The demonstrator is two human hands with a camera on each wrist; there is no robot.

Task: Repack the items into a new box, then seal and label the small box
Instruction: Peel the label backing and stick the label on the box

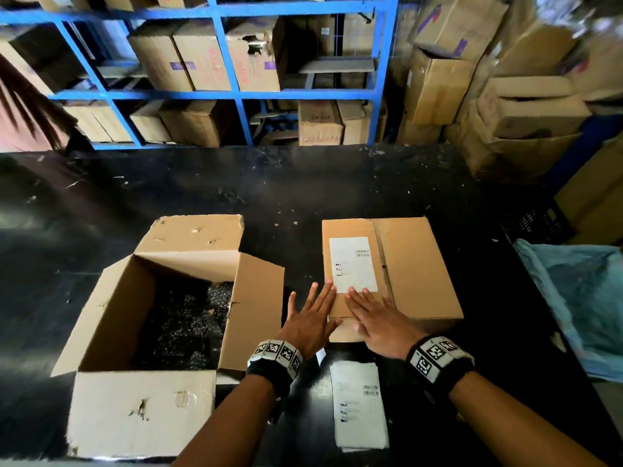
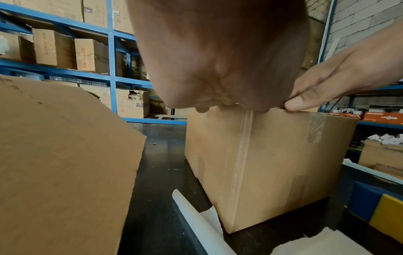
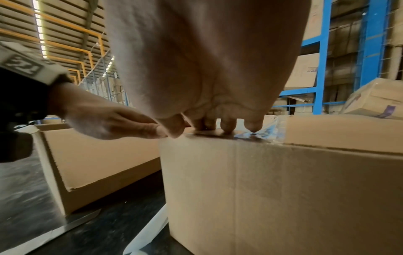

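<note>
Your left hand point(image 1: 312, 318) and right hand point(image 1: 377, 320) lying flat, fingers straight, pressing near end of small box point(image 1: 421, 264) top; gripping nothing. White label point(image 1: 352, 264) sitting on lid just beyond your fingertips. Open big box point(image 1: 141, 409) standing left of left hand, dark items point(image 1: 182, 318) inside. Label sheet point(image 1: 360, 406) lying on tabletop point(image 1: 236, 197) between your wrists.

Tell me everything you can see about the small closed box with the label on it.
The small box is plain brown cardboard, closed, standing flat on the black table right of the open box. Clear tape runs down its near side. A white barcoded label lies on top. The left hand and right hand press flat on its near top edge.
</note>
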